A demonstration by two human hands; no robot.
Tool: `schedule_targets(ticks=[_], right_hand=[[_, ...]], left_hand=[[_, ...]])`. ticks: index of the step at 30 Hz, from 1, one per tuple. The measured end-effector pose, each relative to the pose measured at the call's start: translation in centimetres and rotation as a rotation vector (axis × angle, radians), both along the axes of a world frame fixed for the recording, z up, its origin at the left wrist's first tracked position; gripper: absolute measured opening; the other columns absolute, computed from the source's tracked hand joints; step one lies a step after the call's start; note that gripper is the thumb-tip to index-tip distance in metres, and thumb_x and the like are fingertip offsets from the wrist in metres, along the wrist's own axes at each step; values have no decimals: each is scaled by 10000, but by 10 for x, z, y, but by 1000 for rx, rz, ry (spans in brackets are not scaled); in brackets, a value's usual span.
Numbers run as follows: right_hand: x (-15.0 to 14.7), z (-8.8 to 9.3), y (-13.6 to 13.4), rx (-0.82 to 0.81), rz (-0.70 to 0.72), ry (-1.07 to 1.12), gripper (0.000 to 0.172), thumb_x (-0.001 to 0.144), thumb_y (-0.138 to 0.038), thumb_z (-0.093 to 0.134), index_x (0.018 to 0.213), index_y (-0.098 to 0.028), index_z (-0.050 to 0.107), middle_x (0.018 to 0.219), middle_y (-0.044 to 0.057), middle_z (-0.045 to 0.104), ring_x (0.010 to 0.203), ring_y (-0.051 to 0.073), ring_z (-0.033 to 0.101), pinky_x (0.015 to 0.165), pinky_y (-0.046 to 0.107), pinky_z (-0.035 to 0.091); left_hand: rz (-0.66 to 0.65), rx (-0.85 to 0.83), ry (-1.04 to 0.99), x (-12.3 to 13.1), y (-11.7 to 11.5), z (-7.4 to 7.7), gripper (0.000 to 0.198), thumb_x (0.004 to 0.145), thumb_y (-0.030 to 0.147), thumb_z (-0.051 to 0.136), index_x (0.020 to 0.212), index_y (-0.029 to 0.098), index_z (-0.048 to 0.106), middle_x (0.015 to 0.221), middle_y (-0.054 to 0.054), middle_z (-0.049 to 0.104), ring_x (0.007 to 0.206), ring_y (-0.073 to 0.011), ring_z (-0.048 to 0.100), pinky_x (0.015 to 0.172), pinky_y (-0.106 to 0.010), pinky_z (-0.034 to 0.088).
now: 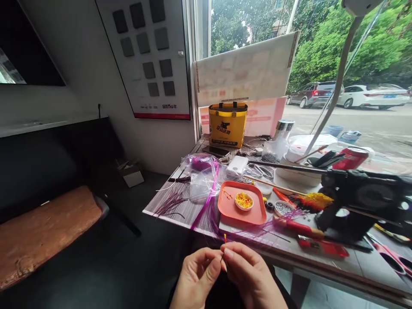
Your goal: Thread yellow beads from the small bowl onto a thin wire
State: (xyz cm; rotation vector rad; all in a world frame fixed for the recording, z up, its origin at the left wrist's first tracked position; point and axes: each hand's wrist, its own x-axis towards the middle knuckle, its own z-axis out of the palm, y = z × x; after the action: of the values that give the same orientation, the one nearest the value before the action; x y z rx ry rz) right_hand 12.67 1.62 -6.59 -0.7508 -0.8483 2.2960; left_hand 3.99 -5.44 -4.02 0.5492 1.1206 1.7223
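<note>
My left hand [196,274] and my right hand [252,274] meet low in the view, in front of the table's near edge. Both pinch a thin needle-like stem [223,249] with small yellow and red beads at its tip. Just beyond them an orange tray [231,212] lies on the table and holds a small white dish of yellow and red beads [243,201]. Purple threads [206,206] run across the table beside the tray.
A black device [360,201] stands at the right, with red-handled tools [309,234] and scissors [391,259] near it. A yellow bag [227,123], a white box [237,165], a red can [350,158] and plastic bags crowd the back. A brown bench [41,231] is at the left.
</note>
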Motion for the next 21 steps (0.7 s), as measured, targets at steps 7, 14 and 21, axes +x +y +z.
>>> schedule_targets(ticks=[7,14,21], right_hand=[[4,-3,7,39,161,123,334,604,-389,780,795,-139,668,546,-8,529,456,32,388,439,126,265],[16,13,17,400,136,-81,376,661,-464,719,729,-105,627,523,-16,495,471,46,405,467,138,331],[40,24,19,1089,124,-71,113,807,-289,599,784,-213,680,1021,62,641,976,169,599,830,182,485]], left_hand=[[-45,3,-38,1,0,-1,307,691,391,728,593,133,593,592,-19,536,620,-135,488,642,-224,419],[-73,37,-21,-3,0,-13,302,716,370,711,602,120,586,600,-22,544,632,-117,486,668,-194,404],[-130,-90,-199,-5,0,-12,313,658,386,759,666,129,580,667,-16,533,607,-98,486,580,-181,408]])
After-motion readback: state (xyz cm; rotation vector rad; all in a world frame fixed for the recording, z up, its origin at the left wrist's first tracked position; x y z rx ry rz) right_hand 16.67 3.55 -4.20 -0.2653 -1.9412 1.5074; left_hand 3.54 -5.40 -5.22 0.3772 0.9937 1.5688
